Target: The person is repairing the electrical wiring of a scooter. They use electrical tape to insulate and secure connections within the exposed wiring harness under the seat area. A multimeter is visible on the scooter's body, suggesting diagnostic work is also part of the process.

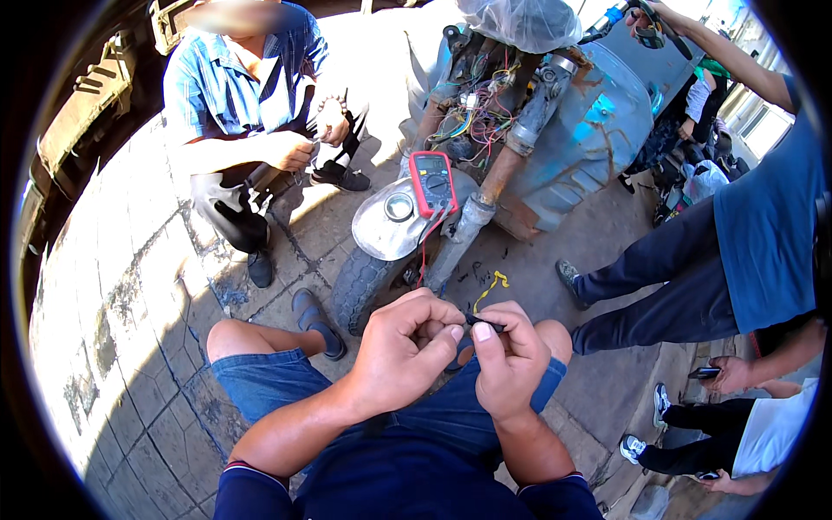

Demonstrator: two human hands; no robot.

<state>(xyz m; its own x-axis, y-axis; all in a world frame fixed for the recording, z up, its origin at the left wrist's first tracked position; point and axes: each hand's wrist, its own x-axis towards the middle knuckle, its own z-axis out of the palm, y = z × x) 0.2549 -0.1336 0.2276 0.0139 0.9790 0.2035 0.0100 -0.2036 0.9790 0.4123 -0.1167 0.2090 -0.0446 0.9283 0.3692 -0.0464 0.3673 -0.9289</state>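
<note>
Close together over my lap, both hands are pinched. My right hand (511, 355) grips a short black piece (484, 323) between thumb and fingers; its exact kind is too small to tell. My left hand (407, 347) is closed at the near end of that piece, and whatever lies within its fingertips is hidden. Beyond them a red multimeter (432, 184) rests on the silver front mudguard (381, 232) of a vehicle with a tyre (360, 290). A red lead (423, 260) runs down from the meter toward my left hand, its end out of sight behind it.
Tangled coloured wires (472, 121) hang between the rusty fork tubes (503, 173). Yellow strip (491, 290) lies on the ground. A seated person (243, 113) handles something thin at the left. Another person (771, 234) stands at the right, one hand at the handlebar. Others hold phones (705, 373).
</note>
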